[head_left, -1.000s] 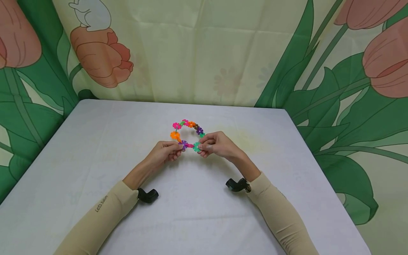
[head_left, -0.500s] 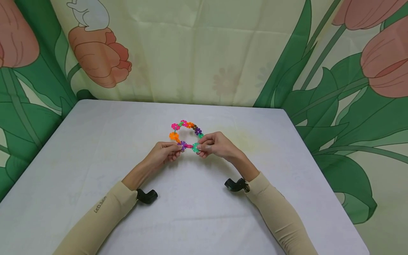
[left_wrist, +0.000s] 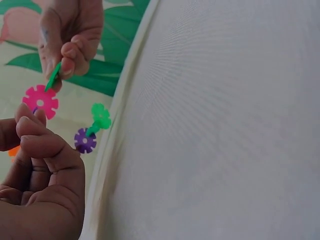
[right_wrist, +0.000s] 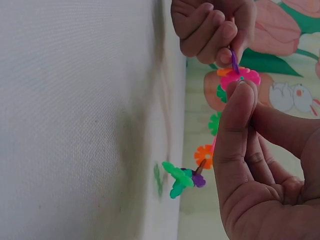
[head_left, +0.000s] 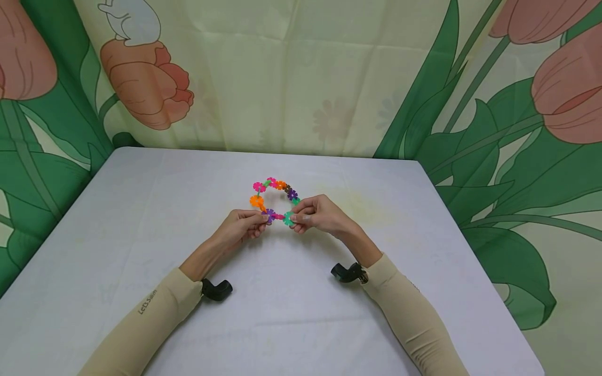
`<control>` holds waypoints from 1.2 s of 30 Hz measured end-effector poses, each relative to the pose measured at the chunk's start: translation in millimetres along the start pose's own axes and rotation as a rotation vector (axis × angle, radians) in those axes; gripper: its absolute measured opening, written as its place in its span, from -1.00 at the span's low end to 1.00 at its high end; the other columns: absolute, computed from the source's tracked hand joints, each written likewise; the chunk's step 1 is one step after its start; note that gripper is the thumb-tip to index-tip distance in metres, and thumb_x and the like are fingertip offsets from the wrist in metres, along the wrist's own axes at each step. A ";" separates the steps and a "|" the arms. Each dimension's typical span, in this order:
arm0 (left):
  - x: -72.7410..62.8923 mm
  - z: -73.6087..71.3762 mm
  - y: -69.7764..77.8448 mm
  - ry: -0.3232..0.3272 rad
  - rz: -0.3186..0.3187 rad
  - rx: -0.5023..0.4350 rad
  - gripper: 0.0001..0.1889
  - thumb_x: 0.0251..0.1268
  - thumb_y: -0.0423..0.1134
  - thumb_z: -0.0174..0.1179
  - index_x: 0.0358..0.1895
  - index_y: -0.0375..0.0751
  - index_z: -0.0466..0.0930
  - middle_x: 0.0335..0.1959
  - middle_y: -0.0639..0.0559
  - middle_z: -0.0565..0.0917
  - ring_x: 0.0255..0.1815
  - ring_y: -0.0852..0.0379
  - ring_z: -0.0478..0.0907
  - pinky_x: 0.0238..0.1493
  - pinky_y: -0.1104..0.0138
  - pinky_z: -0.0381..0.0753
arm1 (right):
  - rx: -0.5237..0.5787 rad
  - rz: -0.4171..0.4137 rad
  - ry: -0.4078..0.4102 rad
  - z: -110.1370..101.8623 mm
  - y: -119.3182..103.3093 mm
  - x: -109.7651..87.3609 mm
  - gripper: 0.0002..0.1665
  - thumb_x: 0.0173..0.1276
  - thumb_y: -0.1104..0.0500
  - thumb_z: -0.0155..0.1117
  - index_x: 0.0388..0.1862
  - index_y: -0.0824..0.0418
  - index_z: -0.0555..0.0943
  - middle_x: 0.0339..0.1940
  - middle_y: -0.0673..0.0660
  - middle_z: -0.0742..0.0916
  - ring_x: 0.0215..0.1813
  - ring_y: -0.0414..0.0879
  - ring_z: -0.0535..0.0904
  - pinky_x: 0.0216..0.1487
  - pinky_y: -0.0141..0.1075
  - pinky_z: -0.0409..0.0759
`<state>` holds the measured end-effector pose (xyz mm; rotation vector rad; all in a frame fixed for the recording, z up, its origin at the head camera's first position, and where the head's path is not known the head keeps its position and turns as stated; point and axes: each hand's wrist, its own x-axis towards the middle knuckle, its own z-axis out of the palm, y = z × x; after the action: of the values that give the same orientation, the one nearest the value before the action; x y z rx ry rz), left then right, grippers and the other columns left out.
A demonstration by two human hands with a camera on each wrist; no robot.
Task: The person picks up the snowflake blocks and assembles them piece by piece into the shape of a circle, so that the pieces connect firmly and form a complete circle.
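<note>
A chain of flower-shaped interlocking discs (head_left: 256,201) in pink, orange, green, brown and purple curves in a loop above the table. With thumb and fingers, my left hand (head_left: 242,224) pinches a purple disc (head_left: 269,215) at its near left. My right hand (head_left: 324,215) pinches a teal-green disc (head_left: 288,219) at the near right. Between the hands a pink disc (left_wrist: 31,100) joins these two. In the right wrist view, a green end disc (right_wrist: 180,175) hangs apart from my right fingers. Fingertips partly cover the pinched discs.
A white cloth covers the table (head_left: 282,324). Behind it hangs a curtain (head_left: 282,78) printed with tulips and a rabbit. Black wrist cameras (head_left: 217,290) stick out from both beige sleeves (head_left: 155,313).
The view shifts slightly and both hands stay nearly in place. The pinched discs sit slightly lower in the head view. The grips stay the same.
</note>
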<state>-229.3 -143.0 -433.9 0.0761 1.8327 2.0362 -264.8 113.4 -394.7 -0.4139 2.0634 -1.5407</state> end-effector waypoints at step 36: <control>-0.6 -3.0 1.6 -0.018 0.018 0.094 -0.72 0.62 -0.26 0.16 -0.14 -0.49 0.67 -0.50 0.15 0.62 -0.47 0.27 0.48 -0.38 0.50 0.55 | 0.043 0.024 -0.002 2.8 -1.6 1.0 -0.79 0.48 0.33 0.37 0.00 0.46 0.66 -0.35 0.10 0.86 -0.30 0.01 0.81 -0.10 -0.21 0.84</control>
<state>-230.1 -146.1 -432.6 0.1367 1.9229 1.9543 -264.1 110.1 -393.9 -0.3737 2.0225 -1.5673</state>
